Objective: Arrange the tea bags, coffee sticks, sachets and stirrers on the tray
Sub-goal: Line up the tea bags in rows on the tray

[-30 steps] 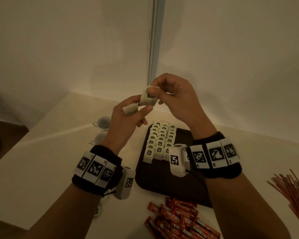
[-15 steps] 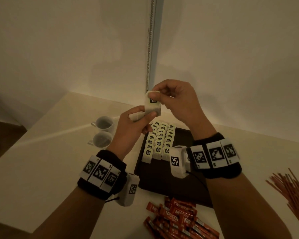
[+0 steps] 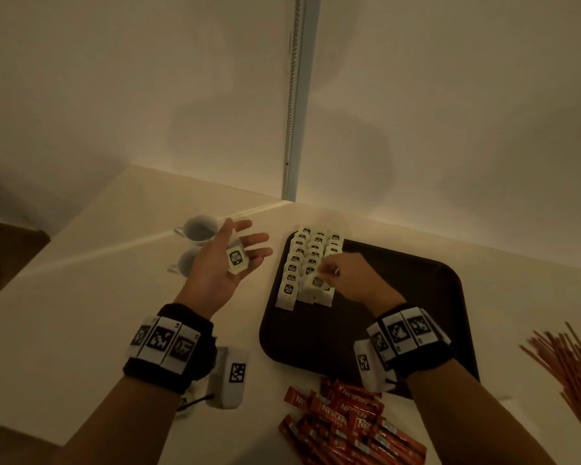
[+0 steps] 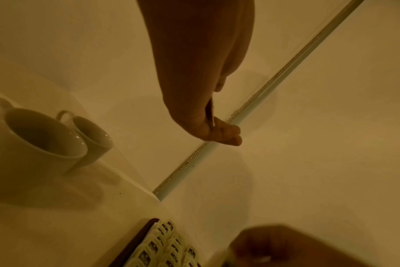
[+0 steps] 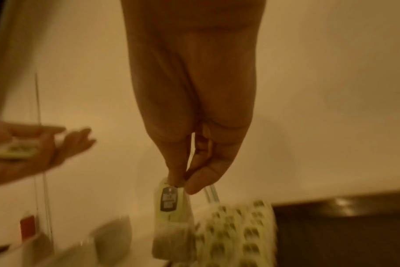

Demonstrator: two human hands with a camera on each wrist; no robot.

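Observation:
A dark tray point(image 3: 399, 297) holds several white tea bags point(image 3: 311, 250) in three overlapping rows at its far left. My right hand point(image 3: 326, 275) pinches one tea bag point(image 5: 171, 204) by its top edge, low over the near end of the middle row. My left hand point(image 3: 235, 256) hovers palm up left of the tray, fingers straight, with another tea bag point(image 3: 236, 260) lying flat on the palm. Red coffee sticks point(image 3: 346, 424) lie heaped on the table in front of the tray. Thin brown stirrers point(image 3: 571, 367) lie at the right edge.
Two white cups point(image 3: 198, 229) stand left of the tray, just beyond my left hand. The cups point(image 4: 46, 140) also show in the left wrist view. A wall corner with a vertical strip point(image 3: 294, 95) closes the table's far side.
Both hands came down from chest height, where they held tea bags together. The right hand carried one tea bag down to the rows; the left moved left and opened palm up.

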